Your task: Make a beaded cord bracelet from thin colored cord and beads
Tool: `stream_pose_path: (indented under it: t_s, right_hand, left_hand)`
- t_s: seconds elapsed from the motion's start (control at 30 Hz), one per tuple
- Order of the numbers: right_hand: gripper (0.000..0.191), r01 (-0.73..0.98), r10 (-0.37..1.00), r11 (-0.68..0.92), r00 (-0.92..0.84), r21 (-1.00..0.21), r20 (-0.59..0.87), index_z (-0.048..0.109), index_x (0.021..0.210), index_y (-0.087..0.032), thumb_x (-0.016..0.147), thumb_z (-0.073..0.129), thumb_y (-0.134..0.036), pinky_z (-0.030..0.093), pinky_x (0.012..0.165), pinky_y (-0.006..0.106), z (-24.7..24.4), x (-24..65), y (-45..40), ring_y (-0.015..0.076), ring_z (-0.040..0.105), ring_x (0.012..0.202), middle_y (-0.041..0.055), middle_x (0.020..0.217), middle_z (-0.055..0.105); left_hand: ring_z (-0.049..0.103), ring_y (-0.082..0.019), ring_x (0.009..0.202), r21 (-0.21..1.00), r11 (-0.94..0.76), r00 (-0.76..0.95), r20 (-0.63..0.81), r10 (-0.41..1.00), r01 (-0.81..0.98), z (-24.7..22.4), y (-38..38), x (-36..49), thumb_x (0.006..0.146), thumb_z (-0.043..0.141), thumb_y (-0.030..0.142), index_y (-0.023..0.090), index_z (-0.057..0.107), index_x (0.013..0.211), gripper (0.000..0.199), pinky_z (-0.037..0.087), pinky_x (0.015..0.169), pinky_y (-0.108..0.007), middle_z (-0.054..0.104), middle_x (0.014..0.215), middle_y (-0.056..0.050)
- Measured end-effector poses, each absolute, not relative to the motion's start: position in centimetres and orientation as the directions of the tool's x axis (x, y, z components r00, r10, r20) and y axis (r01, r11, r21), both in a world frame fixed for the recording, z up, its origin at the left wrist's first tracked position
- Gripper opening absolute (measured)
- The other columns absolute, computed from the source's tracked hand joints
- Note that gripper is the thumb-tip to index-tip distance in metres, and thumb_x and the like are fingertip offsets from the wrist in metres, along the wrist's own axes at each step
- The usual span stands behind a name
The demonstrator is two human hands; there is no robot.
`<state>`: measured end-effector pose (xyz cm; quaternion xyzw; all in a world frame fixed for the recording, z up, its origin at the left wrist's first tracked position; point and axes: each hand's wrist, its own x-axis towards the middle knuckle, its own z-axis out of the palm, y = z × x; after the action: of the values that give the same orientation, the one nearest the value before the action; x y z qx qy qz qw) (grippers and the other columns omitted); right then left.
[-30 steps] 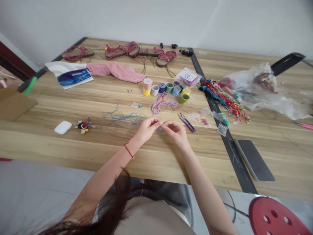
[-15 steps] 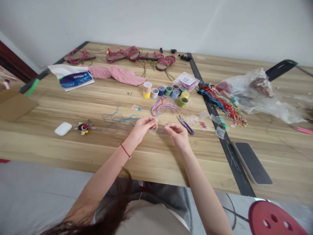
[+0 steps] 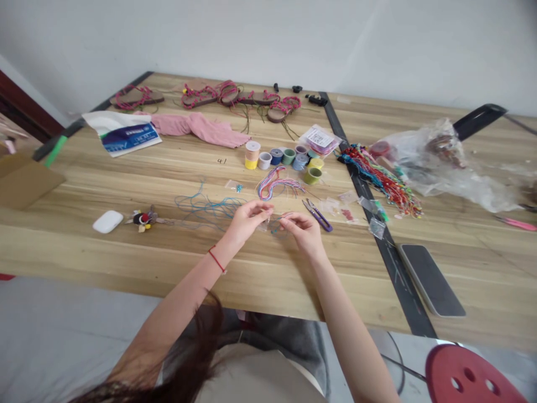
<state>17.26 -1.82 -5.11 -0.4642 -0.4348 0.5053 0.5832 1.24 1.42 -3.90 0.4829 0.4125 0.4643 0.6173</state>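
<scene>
L hand (image 3: 247, 222) & R hand (image 3: 304, 234) both narrow, fingertips pinching thin thread (image 3: 276, 227) betw. them, mid-bench (image 3: 126, 263) nr front edge. Loose blue cord (image 3: 205, 207) just L of L hand, snips (image 3: 318, 216) just R of R hand, multicolor loop (image 3: 277, 186) & spools (image 3: 279, 158) behind.

You have a thin red cord (image 3: 216, 260) tied around your left wrist, just behind your left hand (image 3: 247, 221). Long dark hair (image 3: 184, 358) falls toward a beige top (image 3: 260, 375), with grey clothing (image 3: 285, 336) just beyond it.
</scene>
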Motion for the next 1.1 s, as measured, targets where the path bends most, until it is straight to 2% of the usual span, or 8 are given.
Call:
stream_pose_path:
  t_s: [0.07,0.17,0.3,0.4,0.6,0.93,1.1]
  right_hand:
    - [0.028,-0.189,0.992,0.055,0.118,-0.98,0.033,0.071,0.067,-0.023,0.054,0.086,-0.042,0.051,0.059,0.029,-5.1,17.27,-1.77,0.0134,0.061,0.056,0.0013,0.072,0.073]
    - [0.027,-0.193,0.992,0.05,0.121,-0.98,0.027,0.071,0.068,-0.023,0.055,0.086,-0.042,0.051,0.058,0.028,-5.2,17.32,-1.71,0.0129,0.061,0.056,0.0009,0.069,0.072]
    - [0.028,-0.17,0.992,0.033,0.129,-0.985,0.011,0.071,0.069,-0.022,0.057,0.085,-0.044,0.052,0.058,0.028,-5.25,17.38,-1.69,0.0138,0.061,0.056,0.0007,0.064,0.07]
    - [0.03,-0.183,0.993,0.008,0.12,-0.983,-0.014,0.071,0.068,-0.021,0.055,0.085,-0.044,0.052,0.058,0.028,-5.09,17.38,-1.66,0.0135,0.062,0.056,0.0005,0.064,0.07]
    - [0.029,-0.264,0.995,-0.055,0.064,-0.963,-0.074,0.073,0.07,-0.022,0.055,0.086,-0.043,0.052,0.061,0.027,-4.98,17.39,-1.65,0.0122,0.062,0.057,0.0001,0.064,0.072]
    - [0.033,-0.304,0.99,-0.121,0.037,-0.945,-0.138,0.075,0.08,-0.022,0.063,0.08,-0.05,0.055,0.073,0.032,-4.84,17.62,-1.64,0.0162,0.068,0.069,0.0037,0.076,0.075]
    - [0.031,-0.281,0.989,-0.105,0.07,-0.954,-0.129,0.076,0.081,-0.022,0.064,0.081,-0.047,0.054,0.07,0.03,-5.01,17.65,-1.61,0.0143,0.065,0.066,0.0026,0.075,0.074]
  left_hand:
    - [0.062,-0.013,0.08,0.993,0.049,0.215,-0.025,0.976,-0.109,-3.94,1.34,1.22,0.07,0.075,0.036,0.015,0.069,0.088,0.028,0.048,0.073,-0.025,0.07,0.091,-0.006]
    - [0.061,-0.013,0.077,0.998,0.011,0.262,0.005,0.965,-0.06,-3.95,1.18,1.24,0.074,0.072,0.039,0.015,0.068,0.087,0.027,0.048,0.071,-0.025,0.07,0.086,-0.005]
    - [0.063,-0.013,0.076,0.997,-0.009,0.39,0.038,0.92,-0.075,-4.02,0.95,1.44,0.073,0.074,0.039,0.015,0.067,0.088,0.029,0.048,0.07,-0.026,0.07,0.085,-0.005]
    - [0.064,-0.013,0.076,0.995,-0.01,0.417,0.05,0.908,-0.097,-4.16,0.84,1.62,0.072,0.076,0.035,0.014,0.065,0.085,0.027,0.049,0.073,-0.027,0.07,0.084,-0.005]
    - [0.066,-0.014,0.072,0.988,0.033,0.405,0.031,0.914,-0.148,-4.39,0.9,1.69,0.072,0.075,0.034,0.014,0.063,0.08,0.024,0.05,0.072,-0.029,0.07,0.078,-0.004]
    - [0.065,-0.013,0.071,0.996,0.04,0.311,-0.013,0.95,-0.08,-4.55,1.1,1.61,0.07,0.075,0.037,0.014,0.065,0.08,0.026,0.05,0.07,-0.027,0.072,0.079,-0.004]
    - [0.065,-0.014,0.071,0.996,0.049,0.315,-0.024,0.949,-0.072,-4.76,1.21,1.5,0.072,0.073,0.039,0.015,0.065,0.082,0.028,0.05,0.067,-0.026,0.071,0.08,-0.005]
